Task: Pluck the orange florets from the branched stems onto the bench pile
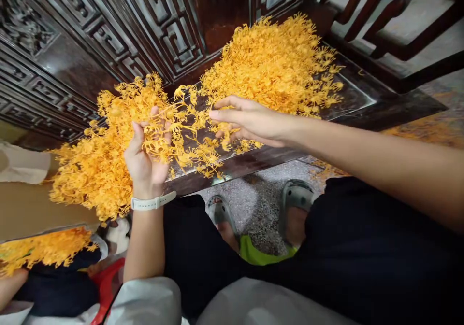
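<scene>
My left hand (148,156), with a pale watch strap on the wrist, is closed around some thin, branching yellow plastic pieces (159,139) with small claw-like tips. Its palm faces up, and the pieces partly hide the fingers. My right hand (246,120) is just to the right, its fingers loosely bent and apart beside loose yellow pieces (205,156) on the bench. Nothing clearly shows in its grasp. Behind the left hand lies one yellow heap (97,165); a larger heap (271,69) rises beyond the right hand.
The dark wooden bench (250,163) has a carved backrest (119,25) and an armrest (391,40). Below are speckled floor and my feet in grey clogs (299,194). At lower left, another person's arm (12,289) is near more yellow pieces (47,250) and a red stool-like edge (107,286).
</scene>
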`<state>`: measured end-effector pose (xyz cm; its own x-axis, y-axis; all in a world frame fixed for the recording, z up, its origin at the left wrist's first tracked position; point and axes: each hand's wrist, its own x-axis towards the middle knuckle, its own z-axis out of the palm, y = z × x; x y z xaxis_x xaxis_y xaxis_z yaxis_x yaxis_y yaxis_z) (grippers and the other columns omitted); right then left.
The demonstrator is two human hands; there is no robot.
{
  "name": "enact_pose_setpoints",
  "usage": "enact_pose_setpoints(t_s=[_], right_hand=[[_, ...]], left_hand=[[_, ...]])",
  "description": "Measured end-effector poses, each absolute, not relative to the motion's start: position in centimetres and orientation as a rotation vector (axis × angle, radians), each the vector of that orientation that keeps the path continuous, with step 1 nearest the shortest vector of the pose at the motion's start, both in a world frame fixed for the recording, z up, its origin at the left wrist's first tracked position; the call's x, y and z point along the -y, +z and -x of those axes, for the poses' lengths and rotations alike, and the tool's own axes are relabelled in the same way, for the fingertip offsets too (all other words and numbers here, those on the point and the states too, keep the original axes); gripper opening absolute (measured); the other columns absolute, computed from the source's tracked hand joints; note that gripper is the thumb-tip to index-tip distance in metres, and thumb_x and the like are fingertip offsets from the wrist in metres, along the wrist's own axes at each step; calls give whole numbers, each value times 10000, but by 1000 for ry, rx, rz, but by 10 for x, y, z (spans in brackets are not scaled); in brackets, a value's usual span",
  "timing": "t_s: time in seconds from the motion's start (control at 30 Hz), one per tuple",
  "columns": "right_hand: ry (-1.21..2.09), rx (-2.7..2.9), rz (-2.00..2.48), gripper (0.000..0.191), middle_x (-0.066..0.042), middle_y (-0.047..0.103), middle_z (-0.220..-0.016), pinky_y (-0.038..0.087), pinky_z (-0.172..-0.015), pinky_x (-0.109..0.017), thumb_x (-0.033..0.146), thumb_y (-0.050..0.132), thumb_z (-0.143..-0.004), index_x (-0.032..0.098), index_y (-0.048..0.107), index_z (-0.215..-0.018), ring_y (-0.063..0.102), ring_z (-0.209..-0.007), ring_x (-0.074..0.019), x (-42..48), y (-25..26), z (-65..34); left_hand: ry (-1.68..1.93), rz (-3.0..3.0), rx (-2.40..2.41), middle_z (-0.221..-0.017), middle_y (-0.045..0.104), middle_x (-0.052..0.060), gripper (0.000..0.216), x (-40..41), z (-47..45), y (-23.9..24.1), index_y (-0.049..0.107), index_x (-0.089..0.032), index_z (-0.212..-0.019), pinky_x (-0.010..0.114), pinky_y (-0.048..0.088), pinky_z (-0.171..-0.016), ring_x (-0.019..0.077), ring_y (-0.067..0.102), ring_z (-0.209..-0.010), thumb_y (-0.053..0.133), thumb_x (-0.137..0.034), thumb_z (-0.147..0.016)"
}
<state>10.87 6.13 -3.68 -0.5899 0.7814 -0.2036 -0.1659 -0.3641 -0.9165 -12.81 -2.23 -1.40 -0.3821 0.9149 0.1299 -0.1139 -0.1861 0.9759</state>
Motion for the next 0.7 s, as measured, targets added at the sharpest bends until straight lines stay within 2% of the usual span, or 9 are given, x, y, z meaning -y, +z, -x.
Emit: enact_pose_setpoints(t_s=[0.1,0.23,0.37,0.43,0.5,0.57,0.7], right_hand=[[2061,1199,835,346,-100,703,-971,609,-619,-341,169,919,-788,214,678,-1033,668,-844,-224,-65,-43,-109],[1989,1126,937,223,-100,708,-966,546,-560,-305,119,844,-823,215,664,-915,624,-845,-212,-79,-55,-110],[1938,1112,963,267,-65,650,-937,534,-556,-296,120,856,-853,212,605,-866,558,-750,-154,-87,-59,-112],[1955,1115,945,276,-42,611,-896,482,-504,-269,163,861,-877,219,590,-875,512,-687,-128,-88,-58,-115],[1942,1131,950,308,-21,556,-831,385,-443,-245,225,875,-890,229,568,-871,445,-627,-114,-87,-57,-118],[1868,1174,1007,329,-8,501,-772,297,-418,-235,254,863,-914,233,542,-845,386,-590,-107,-86,-54,-121],[1661,1290,1100,294,9,434,-687,194,-423,-229,254,807,-953,229,547,-818,299,-552,-97,-92,-50,-124]], left_hand=[[1697,-1070,-1350,-1327,759,78,347,24,133,-14,672,-252,-863,391,643,-940,253,696,-1229,646,-539,-1057],[1632,-1173,-1415,-1201,765,84,484,26,145,-13,562,-253,-782,469,612,-1020,301,678,-1268,674,-675,-993],[1665,-1167,-1291,-1025,729,51,463,28,142,-11,432,-242,-742,438,575,-1055,266,691,-1190,605,-537,-1054],[1693,-1108,-1162,-885,661,37,427,29,138,-9,422,-243,-731,386,563,-1049,221,697,-1063,613,-412,-1073],[1709,-1002,-1037,-772,565,17,398,30,135,-7,458,-246,-727,329,573,-955,169,643,-835,627,-329,-1078],[1689,-886,-963,-722,485,-4,375,31,132,-5,505,-237,-738,295,563,-812,131,515,-663,629,-298,-1086],[1627,-814,-1046,-684,402,-11,401,30,121,0,505,-217,-714,292,485,-648,118,376,-577,594,-291,-1097]])
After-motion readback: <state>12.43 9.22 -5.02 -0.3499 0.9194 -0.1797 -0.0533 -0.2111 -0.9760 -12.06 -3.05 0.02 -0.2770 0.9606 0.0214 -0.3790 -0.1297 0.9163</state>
